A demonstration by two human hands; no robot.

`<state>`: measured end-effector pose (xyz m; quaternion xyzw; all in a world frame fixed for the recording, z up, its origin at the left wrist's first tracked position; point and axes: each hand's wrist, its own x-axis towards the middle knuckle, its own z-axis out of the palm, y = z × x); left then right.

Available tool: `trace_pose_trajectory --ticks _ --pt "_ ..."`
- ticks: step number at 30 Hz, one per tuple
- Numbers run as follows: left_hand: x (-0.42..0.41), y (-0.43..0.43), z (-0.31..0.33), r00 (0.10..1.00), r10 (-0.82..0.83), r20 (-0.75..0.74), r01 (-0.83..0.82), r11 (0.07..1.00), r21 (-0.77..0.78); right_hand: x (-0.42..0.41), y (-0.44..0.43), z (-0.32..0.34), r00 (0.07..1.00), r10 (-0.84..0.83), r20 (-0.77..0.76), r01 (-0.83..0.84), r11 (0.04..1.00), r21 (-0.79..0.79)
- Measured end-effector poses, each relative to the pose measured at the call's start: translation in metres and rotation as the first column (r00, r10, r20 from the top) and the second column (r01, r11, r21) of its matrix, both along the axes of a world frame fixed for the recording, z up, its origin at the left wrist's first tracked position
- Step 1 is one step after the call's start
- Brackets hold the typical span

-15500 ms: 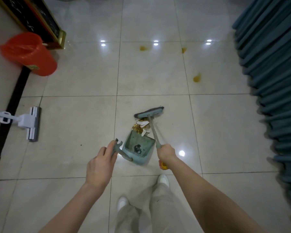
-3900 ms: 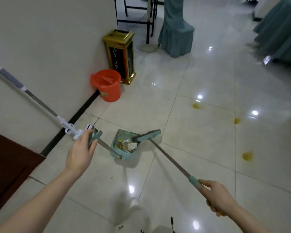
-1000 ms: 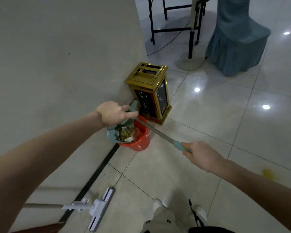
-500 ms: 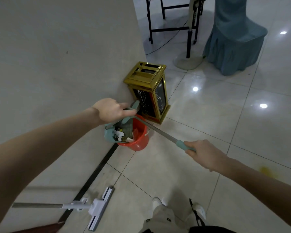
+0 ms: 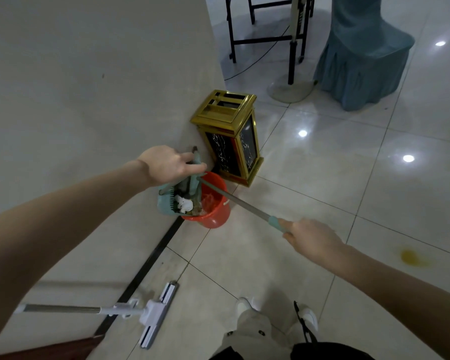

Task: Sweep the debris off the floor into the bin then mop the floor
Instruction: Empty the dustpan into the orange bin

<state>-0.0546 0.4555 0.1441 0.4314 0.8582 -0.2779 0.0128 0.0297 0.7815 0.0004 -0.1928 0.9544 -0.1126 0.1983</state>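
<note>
Dustpan (image 5: 177, 198) | tilted over red bin (image 5: 213, 203) | left hand (image 5: 166, 165) grips handle

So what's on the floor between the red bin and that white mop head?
In the head view, only bare tile and the dark skirting strip lie between red bin and mop head.
</note>
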Motion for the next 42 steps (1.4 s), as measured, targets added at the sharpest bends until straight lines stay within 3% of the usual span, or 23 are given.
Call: trace_pose_trajectory --ticks 3,9,12,18,23,28,32,42 --pt "0.004 0.0 -0.002 1.0 -0.018 -0.009 0.017 1.0 -0.016 0.0 0.005 0.005 0.993 -0.086 0.082 0.101 0.977 -0.19" --pt "-0.003 -0.005 -0.007 0.997 -0.003 -0.073 0.002 1.0 -0.008 0.032 0.004 -0.001 0.995 -0.061 0.079 0.077 0.974 -0.215" --pt "-0.002 -0.011 -0.005 0.991 0.093 -0.101 -0.093 0.996 0.007 0.048 -0.007 -0.01 0.993 -0.056 0.1 0.069 0.988 -0.136" --pt "0.005 -0.025 -0.003 0.991 0.086 -0.106 -0.084 0.996 0.02 0.066 -0.005 -0.032 0.993 0.007 0.122 -0.02 0.994 0.104" --pt "0.011 -0.024 -0.013 0.98 0.122 -0.158 -0.134 0.989 -0.068 0.068 0.028 -0.039 0.988 -0.07 0.14 0.063 0.997 0.053" --pt "0.018 -0.02 -0.015 0.991 0.066 -0.12 -0.063 0.998 0.03 0.063 0.027 -0.031 0.994 -0.084 0.067 0.087 0.996 -0.037" --pt "0.018 -0.012 -0.015 0.995 0.03 -0.092 -0.023 0.997 0.067 0.06 0.001 -0.017 0.989 -0.112 0.097 0.124 0.984 -0.13" --pt "0.008 0.0 -0.014 0.984 0.125 -0.13 -0.126 0.992 0.0 0.084 -0.029 -0.042 0.997 0.043 0.07 -0.052 0.991 0.127"
